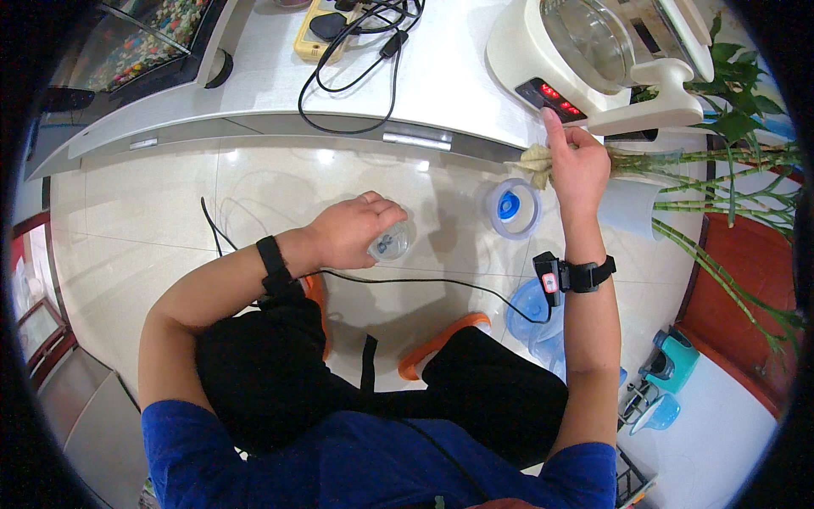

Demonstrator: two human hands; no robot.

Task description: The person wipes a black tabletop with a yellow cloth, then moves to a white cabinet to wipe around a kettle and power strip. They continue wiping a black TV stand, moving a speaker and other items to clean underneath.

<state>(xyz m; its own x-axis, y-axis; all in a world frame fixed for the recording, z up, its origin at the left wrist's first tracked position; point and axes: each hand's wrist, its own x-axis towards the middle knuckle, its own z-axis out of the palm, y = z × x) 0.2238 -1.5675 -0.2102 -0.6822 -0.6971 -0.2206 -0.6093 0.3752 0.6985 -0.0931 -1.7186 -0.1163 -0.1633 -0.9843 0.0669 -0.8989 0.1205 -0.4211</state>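
My left hand grips a small clear cup above the tiled floor. Something small and dark shows in or through the cup, too unclear to name. One extended finger of my right hand meets the lower edge of a lit control panel on a white kettle appliance; its other fingers curl in. A glass jug with a white handle sits on the appliance. Pale crumpled cloth pokes out beside my right hand, and I cannot tell whether that hand holds it.
A white cabinet top carries a yellow power strip, looped black cables and a fish tank. Bamboo stems stand at right. On the floor are a round tub with a blue lid and clear blue plastic.
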